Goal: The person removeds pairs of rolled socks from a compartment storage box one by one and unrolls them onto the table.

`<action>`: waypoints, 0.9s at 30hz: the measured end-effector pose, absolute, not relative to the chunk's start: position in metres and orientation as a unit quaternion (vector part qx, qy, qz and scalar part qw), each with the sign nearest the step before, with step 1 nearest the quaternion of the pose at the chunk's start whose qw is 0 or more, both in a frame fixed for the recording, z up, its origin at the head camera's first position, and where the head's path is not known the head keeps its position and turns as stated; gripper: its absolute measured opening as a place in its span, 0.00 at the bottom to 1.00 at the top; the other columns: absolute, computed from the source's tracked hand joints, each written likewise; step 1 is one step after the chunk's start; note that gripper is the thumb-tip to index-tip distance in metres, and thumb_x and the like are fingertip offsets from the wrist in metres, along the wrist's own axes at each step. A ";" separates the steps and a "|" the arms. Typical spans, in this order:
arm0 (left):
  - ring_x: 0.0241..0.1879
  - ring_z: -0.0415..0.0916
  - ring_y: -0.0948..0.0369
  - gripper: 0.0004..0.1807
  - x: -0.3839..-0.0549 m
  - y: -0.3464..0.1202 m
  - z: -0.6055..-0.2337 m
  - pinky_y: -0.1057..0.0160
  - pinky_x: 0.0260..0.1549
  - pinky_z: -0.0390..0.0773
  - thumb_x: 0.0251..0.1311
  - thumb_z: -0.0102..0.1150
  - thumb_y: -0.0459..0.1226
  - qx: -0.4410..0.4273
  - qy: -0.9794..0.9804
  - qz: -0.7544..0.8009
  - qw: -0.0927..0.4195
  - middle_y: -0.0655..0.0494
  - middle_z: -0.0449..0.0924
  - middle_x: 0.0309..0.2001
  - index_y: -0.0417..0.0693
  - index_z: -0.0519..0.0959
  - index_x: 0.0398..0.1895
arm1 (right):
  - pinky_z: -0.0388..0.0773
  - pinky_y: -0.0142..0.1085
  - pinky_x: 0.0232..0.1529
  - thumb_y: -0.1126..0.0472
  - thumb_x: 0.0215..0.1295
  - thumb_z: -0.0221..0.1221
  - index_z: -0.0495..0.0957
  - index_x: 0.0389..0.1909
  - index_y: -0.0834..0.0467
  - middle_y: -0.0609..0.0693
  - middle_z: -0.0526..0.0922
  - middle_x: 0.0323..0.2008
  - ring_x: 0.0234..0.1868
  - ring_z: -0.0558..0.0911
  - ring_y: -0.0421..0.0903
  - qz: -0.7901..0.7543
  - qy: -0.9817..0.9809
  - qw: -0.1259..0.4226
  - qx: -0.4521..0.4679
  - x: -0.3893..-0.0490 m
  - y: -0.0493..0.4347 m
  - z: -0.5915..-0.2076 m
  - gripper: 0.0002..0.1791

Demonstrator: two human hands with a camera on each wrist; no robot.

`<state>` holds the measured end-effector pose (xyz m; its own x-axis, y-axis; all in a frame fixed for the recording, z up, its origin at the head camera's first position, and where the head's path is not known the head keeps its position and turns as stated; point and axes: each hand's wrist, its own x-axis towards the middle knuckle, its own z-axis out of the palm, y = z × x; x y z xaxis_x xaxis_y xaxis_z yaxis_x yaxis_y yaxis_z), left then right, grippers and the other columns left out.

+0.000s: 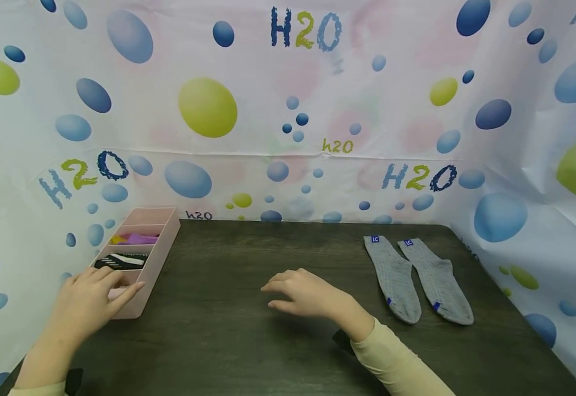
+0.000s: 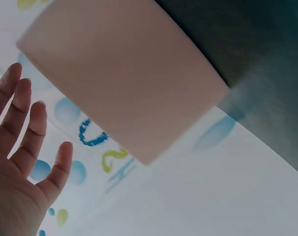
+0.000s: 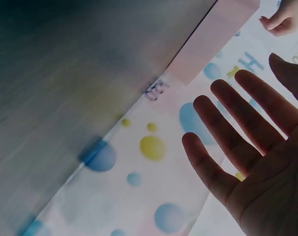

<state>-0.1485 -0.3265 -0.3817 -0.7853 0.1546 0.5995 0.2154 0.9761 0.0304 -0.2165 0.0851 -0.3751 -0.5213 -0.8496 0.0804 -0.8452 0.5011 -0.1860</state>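
Observation:
My left hand (image 1: 87, 302) hovers at the near end of a pink divided box (image 1: 156, 267), fingers relaxed and holding nothing. In the left wrist view its spread fingers (image 2: 37, 118) stand apart from the box's plain end wall (image 2: 124, 73). Inside the box lie a black-and-white striped folded item (image 1: 122, 261) and, one compartment farther, a purple and yellow cloth item (image 1: 137, 238). My right hand (image 1: 310, 294) is held above the middle of the table with nothing in it. The right wrist view shows its fingers (image 3: 232, 118) extended and slightly spread.
Two grey socks with blue marks lie flat side by side at the right, a left one (image 1: 394, 280) and a right one (image 1: 438, 283). Everything rests on a dark wood-grain table (image 1: 248, 352). A white sheet (image 1: 263, 71) printed with dots and H2O lettering hangs behind and along the sides.

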 end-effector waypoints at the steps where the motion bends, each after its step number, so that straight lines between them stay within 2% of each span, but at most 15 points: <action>1: 0.32 0.75 0.49 0.15 -0.148 -0.328 -0.382 0.42 0.32 0.67 0.48 0.71 0.53 -0.085 -0.950 -0.048 0.298 0.56 0.80 0.25 0.55 0.79 0.22 | 0.76 0.46 0.58 0.50 0.71 0.55 0.77 0.60 0.51 0.46 0.81 0.57 0.59 0.79 0.45 -0.100 0.865 0.013 -0.492 -0.217 0.080 -0.374 0.20; 5: 0.34 0.73 0.51 0.19 -0.146 -0.335 -0.384 0.41 0.33 0.64 0.52 0.67 0.56 -0.045 -0.967 -0.048 0.245 0.55 0.78 0.26 0.57 0.73 0.18 | 0.75 0.44 0.59 0.50 0.72 0.55 0.77 0.60 0.50 0.45 0.81 0.58 0.60 0.79 0.44 -0.090 0.856 0.017 -0.508 -0.218 0.059 -0.371 0.20; 8: 0.33 0.71 0.53 0.20 -0.147 -0.340 -0.386 0.45 0.31 0.63 0.54 0.66 0.56 -0.040 -0.971 -0.050 0.229 0.57 0.76 0.26 0.59 0.70 0.17 | 0.76 0.42 0.58 0.49 0.72 0.54 0.77 0.61 0.50 0.44 0.81 0.58 0.60 0.79 0.42 -0.077 0.847 0.015 -0.525 -0.221 0.043 -0.370 0.20; 11: 0.31 0.70 0.57 0.20 -0.148 -0.344 -0.388 0.50 0.27 0.63 0.54 0.66 0.56 -0.042 -0.973 -0.051 0.221 0.59 0.75 0.25 0.59 0.70 0.16 | 0.75 0.40 0.59 0.49 0.72 0.53 0.76 0.61 0.50 0.43 0.80 0.59 0.61 0.78 0.41 -0.067 0.839 0.019 -0.540 -0.223 0.028 -0.371 0.20; 16: 0.29 0.71 0.60 0.20 -0.148 -0.350 -0.388 0.58 0.22 0.66 0.55 0.65 0.58 -0.041 -0.977 -0.051 0.201 0.60 0.76 0.26 0.59 0.73 0.17 | 0.73 0.43 0.62 0.48 0.73 0.52 0.75 0.62 0.48 0.43 0.79 0.60 0.63 0.77 0.41 -0.071 0.830 0.032 -0.552 -0.225 0.005 -0.371 0.21; 22: 0.30 0.70 0.58 0.22 -0.148 -0.350 -0.387 0.55 0.24 0.68 0.59 0.59 0.61 -0.020 -0.987 -0.060 0.147 0.58 0.76 0.29 0.57 0.75 0.20 | 0.73 0.37 0.62 0.48 0.74 0.51 0.75 0.63 0.49 0.42 0.79 0.60 0.63 0.76 0.40 -0.075 0.824 0.033 -0.561 -0.227 -0.019 -0.369 0.21; 27: 0.29 0.70 0.58 0.23 -0.144 -0.352 -0.387 0.51 0.25 0.69 0.58 0.58 0.62 -0.009 -0.988 -0.063 0.144 0.58 0.75 0.27 0.56 0.76 0.20 | 0.72 0.34 0.63 0.48 0.74 0.51 0.75 0.63 0.48 0.42 0.78 0.61 0.64 0.76 0.39 -0.091 0.820 0.035 -0.565 -0.228 -0.041 -0.364 0.21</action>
